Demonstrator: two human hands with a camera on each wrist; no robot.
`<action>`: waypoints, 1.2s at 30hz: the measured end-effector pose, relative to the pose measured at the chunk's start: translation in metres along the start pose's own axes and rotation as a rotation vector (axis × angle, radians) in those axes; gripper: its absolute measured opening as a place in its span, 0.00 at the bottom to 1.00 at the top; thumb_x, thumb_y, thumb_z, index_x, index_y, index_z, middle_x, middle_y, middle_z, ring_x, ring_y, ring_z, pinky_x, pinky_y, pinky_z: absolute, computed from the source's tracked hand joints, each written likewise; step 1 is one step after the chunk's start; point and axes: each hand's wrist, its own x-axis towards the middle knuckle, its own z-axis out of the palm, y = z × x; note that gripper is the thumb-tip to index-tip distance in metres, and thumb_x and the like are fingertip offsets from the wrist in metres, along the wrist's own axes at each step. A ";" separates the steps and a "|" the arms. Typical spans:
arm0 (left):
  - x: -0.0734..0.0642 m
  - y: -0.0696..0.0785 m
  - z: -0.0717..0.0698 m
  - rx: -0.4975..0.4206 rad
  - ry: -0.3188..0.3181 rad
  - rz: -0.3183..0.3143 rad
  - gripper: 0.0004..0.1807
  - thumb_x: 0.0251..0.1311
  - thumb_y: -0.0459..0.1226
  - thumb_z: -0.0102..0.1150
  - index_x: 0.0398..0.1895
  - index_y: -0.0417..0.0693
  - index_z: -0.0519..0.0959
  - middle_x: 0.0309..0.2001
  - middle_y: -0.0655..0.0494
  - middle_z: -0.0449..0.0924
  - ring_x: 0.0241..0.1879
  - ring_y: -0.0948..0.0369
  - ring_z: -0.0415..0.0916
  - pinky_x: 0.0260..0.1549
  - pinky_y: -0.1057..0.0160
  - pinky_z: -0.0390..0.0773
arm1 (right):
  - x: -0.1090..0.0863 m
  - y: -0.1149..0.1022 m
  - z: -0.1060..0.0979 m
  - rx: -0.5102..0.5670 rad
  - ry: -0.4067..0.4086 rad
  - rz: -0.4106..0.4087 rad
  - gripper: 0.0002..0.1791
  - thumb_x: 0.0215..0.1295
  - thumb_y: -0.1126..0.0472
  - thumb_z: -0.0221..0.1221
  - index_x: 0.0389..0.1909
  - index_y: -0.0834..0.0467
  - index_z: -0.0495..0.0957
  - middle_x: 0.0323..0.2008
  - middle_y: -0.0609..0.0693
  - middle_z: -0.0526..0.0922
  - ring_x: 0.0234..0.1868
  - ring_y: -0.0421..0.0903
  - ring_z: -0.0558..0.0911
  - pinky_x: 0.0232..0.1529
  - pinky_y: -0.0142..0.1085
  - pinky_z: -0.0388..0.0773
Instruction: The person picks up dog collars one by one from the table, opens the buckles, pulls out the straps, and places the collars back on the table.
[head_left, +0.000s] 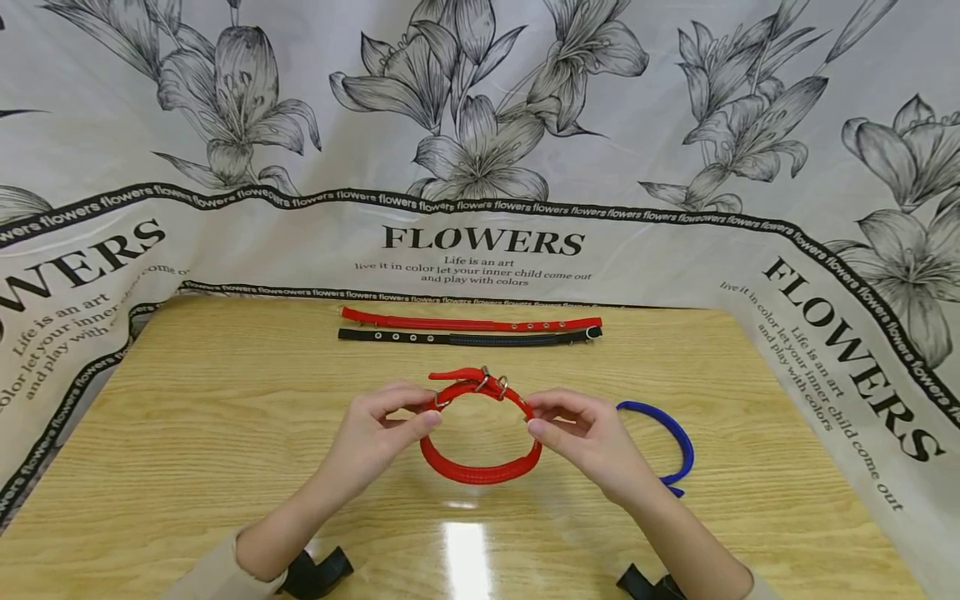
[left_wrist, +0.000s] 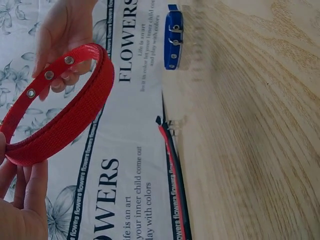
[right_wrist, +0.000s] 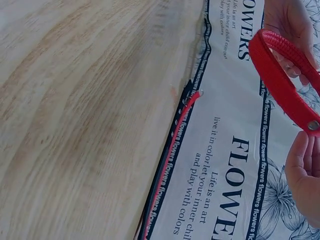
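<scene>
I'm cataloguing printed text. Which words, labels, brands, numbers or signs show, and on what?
"FLOWERS": on the floral cloth, repeated.
"Life is an art live it in color let your inner child come out and play with colors": below it.
"flowers", repeated: on the cloth's black bands. Some band lettering blurs.
No readable text: held red collar, flat red collar, black collar, blue collar.

Red, blue, black and a whole lot of monochrome

So the looped collar (head_left: 482, 475) is bright red with silvery eyelets (left_wrist: 49, 75). One flat strap (head_left: 442, 322) is red too, the black strap (head_left: 510, 340) next to it matches those eyelets, and the curled collar (head_left: 681, 446) is solid blue. Worktop (head_left: 225, 375): yellowish-tan woodgrain. Backdrop cloth (head_left: 300, 225): whitish, grey-and-black line-drawn flowers (head_left: 480, 154), black lettering (head_left: 483, 240). Sleeves (head_left: 217, 571) look beige.
</scene>
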 end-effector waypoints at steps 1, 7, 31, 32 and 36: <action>0.000 0.000 0.001 0.001 -0.012 -0.002 0.14 0.54 0.35 0.66 0.43 0.38 0.82 0.43 0.49 0.79 0.43 0.54 0.75 0.37 0.64 0.81 | 0.000 -0.001 0.000 -0.002 0.003 0.009 0.13 0.62 0.69 0.59 0.46 0.71 0.76 0.38 0.53 0.79 0.39 0.43 0.78 0.42 0.33 0.80; -0.001 -0.002 0.008 -0.011 -0.047 0.016 0.13 0.53 0.36 0.66 0.41 0.39 0.83 0.41 0.50 0.80 0.39 0.57 0.78 0.35 0.63 0.82 | 0.002 -0.006 0.002 -0.018 0.015 0.067 0.15 0.61 0.66 0.61 0.47 0.69 0.77 0.40 0.56 0.79 0.39 0.44 0.80 0.40 0.32 0.80; -0.006 -0.001 0.008 -0.044 0.056 0.181 0.11 0.54 0.29 0.63 0.41 0.33 0.81 0.37 0.46 0.79 0.35 0.61 0.78 0.34 0.63 0.82 | 0.004 -0.006 0.003 -0.079 -0.024 -0.071 0.11 0.60 0.68 0.61 0.43 0.66 0.78 0.38 0.58 0.78 0.35 0.46 0.78 0.37 0.33 0.80; -0.006 -0.001 0.008 -0.045 0.058 0.190 0.11 0.54 0.28 0.63 0.41 0.32 0.81 0.37 0.46 0.79 0.35 0.61 0.78 0.34 0.63 0.82 | 0.004 -0.006 0.003 -0.085 -0.029 -0.084 0.11 0.60 0.69 0.60 0.44 0.66 0.78 0.38 0.57 0.78 0.36 0.46 0.78 0.37 0.33 0.80; -0.006 -0.001 0.007 -0.050 0.075 0.191 0.10 0.55 0.27 0.62 0.41 0.32 0.81 0.38 0.45 0.79 0.37 0.62 0.76 0.33 0.62 0.82 | 0.003 -0.006 0.001 -0.112 -0.040 -0.134 0.12 0.60 0.72 0.59 0.46 0.65 0.77 0.37 0.55 0.76 0.36 0.45 0.76 0.37 0.31 0.80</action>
